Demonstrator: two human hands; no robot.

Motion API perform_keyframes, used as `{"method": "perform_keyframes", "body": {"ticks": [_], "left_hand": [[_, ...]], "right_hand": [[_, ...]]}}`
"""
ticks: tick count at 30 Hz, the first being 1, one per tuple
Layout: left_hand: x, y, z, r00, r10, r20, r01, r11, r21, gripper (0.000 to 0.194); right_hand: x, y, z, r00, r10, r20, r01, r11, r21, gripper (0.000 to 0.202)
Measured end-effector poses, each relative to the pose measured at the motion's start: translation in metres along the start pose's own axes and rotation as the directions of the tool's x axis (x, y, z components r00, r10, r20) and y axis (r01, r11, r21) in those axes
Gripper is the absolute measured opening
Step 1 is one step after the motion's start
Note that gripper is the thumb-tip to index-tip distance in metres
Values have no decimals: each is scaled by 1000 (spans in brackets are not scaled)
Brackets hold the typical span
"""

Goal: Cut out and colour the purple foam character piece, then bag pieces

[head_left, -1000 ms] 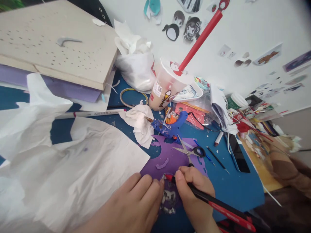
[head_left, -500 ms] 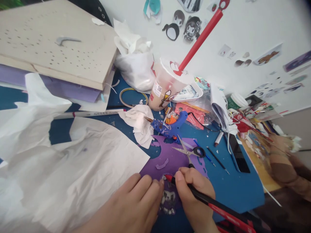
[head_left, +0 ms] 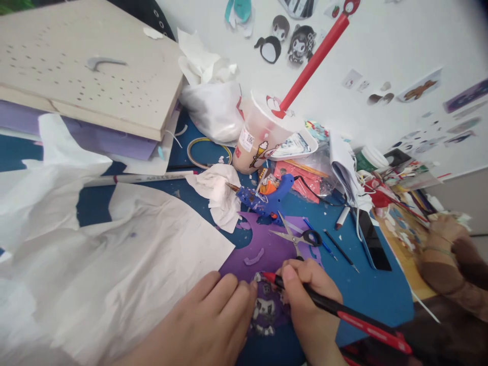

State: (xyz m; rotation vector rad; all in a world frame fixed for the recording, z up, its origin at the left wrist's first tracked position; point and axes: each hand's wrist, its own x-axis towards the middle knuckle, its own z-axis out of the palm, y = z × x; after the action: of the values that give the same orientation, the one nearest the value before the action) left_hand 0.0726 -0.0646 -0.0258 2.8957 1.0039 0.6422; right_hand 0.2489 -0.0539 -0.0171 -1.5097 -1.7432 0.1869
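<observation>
My right hand (head_left: 312, 305) grips a black and red pen (head_left: 343, 311), its red tip touching a small pale shape on the purple sheet (head_left: 267, 251). Beside that tip, my left hand (head_left: 213, 315) lies flat, fingers side by side, the fingertips pressing at the sheet's edge. Between the hands sits a small black and white cartoon figure (head_left: 264, 309). A curved purple strip (head_left: 254, 257) lies on the sheet just above the pen tip. Scissors (head_left: 293, 237) rest open across the sheet's upper right.
A blue glue gun (head_left: 267, 201) lies above the sheet, near crumpled tissue (head_left: 223, 198). Behind stands a cup (head_left: 259, 134) with a red straw. White paper (head_left: 152, 244) spreads left. At right lie a phone (head_left: 373, 239) and another person's arm (head_left: 438, 259).
My right hand and the pen have shifted slightly to the right, uncovering more of the sheet beside the figure. At the far right, the other person's hand has moved a little. My left hand stays put.
</observation>
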Motion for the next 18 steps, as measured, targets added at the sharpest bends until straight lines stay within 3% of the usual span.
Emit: {"method": "perform_keyframes", "body": {"ticks": [3, 7, 11, 18], "left_hand": [[-2, 1, -2, 1000, -16, -12, 16, 1000, -7, 21], [-4, 3, -2, 996, -69, -54, 68, 998, -15, 28], [-3, 4, 1, 995, -85, -44, 83, 996, -37, 34], [-1, 6, 5, 995, -92, -22, 92, 996, -3, 29]], "right_hand": [[2, 4, -2, 1000, 14, 12, -15, 997, 76, 35], [7, 4, -4, 991, -101, 90, 99, 995, 29, 32], [9, 2, -5, 984, -150, 95, 154, 987, -39, 33], [9, 2, -3, 969, -226, 98, 235, 968, -92, 33]]}}
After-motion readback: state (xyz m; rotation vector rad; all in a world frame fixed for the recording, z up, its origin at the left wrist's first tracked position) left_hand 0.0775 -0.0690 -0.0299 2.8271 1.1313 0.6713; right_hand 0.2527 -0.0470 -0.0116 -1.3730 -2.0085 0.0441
